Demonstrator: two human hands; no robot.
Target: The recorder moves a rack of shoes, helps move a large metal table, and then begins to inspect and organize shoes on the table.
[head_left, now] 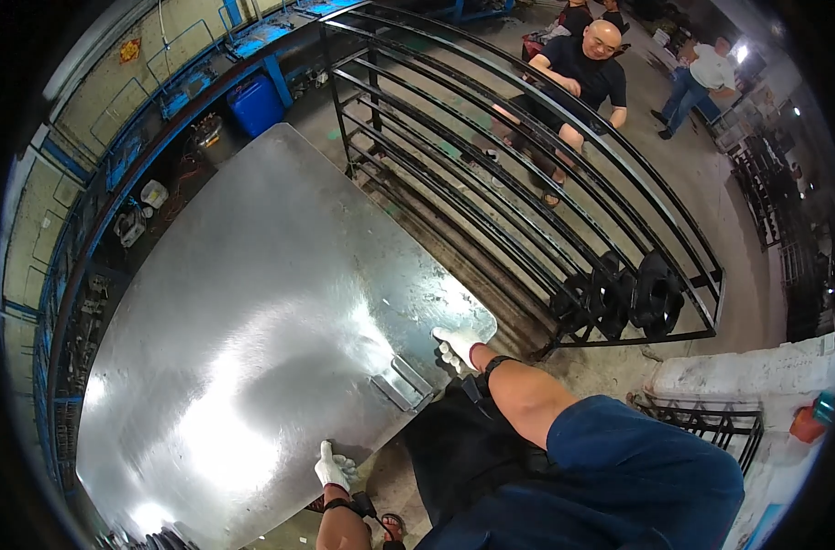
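A broad, shiny metal tabletop (252, 229) spreads before me, with strong light reflections on it. My left hand (333, 467), in a white glove, rests on its near edge, thumb stretched out and the other fingers loosely bent. Farther right, my right hand (456, 348), gloved in white too, touches the surface near the right corner. Its thumb points left, and its fingers are apart and partly curled. Neither hand holds anything that I can see. Between the hands, nearer the right one, a small rectangular metal piece with raised ridges (403, 383) sits at the table's edge.
A black metal rack (527, 183) with long rails stands beyond the table, with several dark rounded items (656, 293) at its right end. Behind it sits a person (593, 82); another person (702, 78) stands farther right. A blue drum (255, 105) is at the far left.
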